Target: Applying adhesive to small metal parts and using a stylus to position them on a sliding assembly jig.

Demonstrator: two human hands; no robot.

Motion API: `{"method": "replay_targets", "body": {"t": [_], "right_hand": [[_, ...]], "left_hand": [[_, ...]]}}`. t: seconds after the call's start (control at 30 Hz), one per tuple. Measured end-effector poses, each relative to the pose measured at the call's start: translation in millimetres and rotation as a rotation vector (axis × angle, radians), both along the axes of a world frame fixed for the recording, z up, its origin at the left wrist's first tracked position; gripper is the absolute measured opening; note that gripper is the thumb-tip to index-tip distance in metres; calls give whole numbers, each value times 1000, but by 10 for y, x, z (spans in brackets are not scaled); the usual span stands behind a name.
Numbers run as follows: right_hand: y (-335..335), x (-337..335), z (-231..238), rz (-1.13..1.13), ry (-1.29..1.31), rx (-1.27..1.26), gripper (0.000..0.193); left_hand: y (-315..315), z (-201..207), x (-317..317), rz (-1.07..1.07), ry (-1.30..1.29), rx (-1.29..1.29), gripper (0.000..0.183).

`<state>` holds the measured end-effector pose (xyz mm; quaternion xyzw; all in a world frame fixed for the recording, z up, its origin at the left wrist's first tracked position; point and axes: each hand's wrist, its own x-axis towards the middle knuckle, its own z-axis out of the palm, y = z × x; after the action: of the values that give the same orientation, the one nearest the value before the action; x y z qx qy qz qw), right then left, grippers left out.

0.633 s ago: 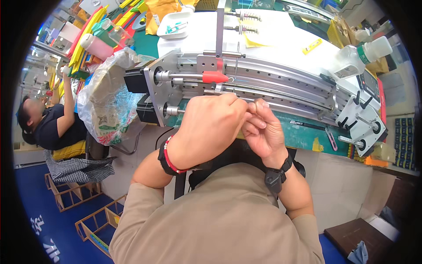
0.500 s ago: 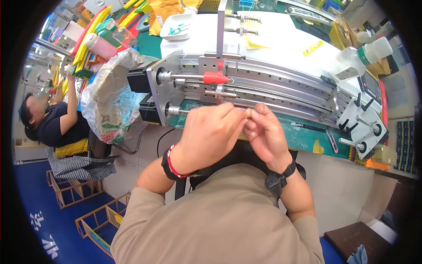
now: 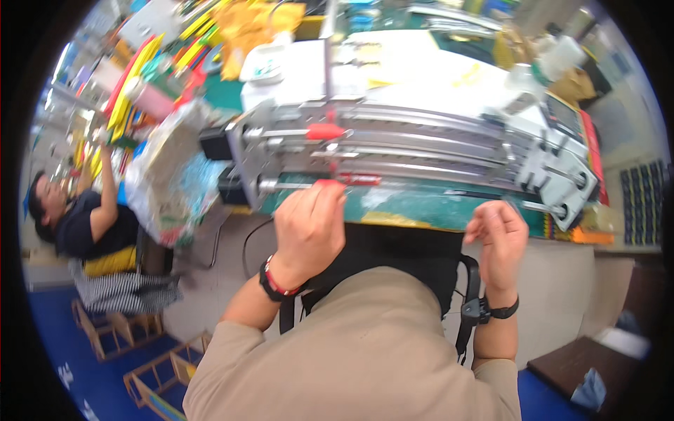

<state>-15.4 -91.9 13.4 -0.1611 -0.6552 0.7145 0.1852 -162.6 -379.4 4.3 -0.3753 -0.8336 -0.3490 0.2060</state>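
Note:
My left hand (image 3: 309,228) is closed at the bench's front edge, fingers curled together, and what it holds, if anything, is hidden. Right at its fingertips is a red tip (image 3: 328,184) on the lower shaft of a metal rail machine (image 3: 421,151). Farther back, a red cone (image 3: 326,131) sits on the upper shaft. My right hand (image 3: 497,228) is raised apart from it near the right front edge, fingers curled in toward the thumb. Motion blur conceals anything small between them. A red stick-like thing (image 3: 361,179) lies beside the red tip.
Black motors (image 3: 216,144) sit at the machine's left end, a white end plate (image 3: 558,182) at its right. A dark slim knife (image 3: 484,196) lies on the green mat (image 3: 414,203). A plastic-lined bin (image 3: 168,175) stands left, near another person (image 3: 88,217). Clear bottles (image 3: 558,59) stand back right.
My hands were together at a small pale thing before the machine. They have parted, left hand leftward, right hand well to the right. The red tip and red stick now show. The view has shifted.

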Motion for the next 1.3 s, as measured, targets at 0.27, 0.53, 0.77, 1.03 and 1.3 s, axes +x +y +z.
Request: {"method": "replay_targets", "body": {"t": [0.27, 0.53, 0.77, 1.03, 1.3], "right_hand": [[1457, 46, 279, -688, -294, 709, 46], [1501, -108, 712, -534, -543, 709, 49], [1326, -272, 313, -588, -127, -243, 13], [1137, -395, -111, -824, 148, -281, 24], [498, -665, -70, -573, 440, -713, 12]], "left_hand": [[-68, -377, 167, -475, 66, -81, 17], [218, -972, -84, -566, -90, -5, 31], [65, -953, 42, -477, -201, 7, 31], [206, -1086, -48, -608, -116, 34, 35], [-483, -449, -129, -327, 187, 274, 25]]}}
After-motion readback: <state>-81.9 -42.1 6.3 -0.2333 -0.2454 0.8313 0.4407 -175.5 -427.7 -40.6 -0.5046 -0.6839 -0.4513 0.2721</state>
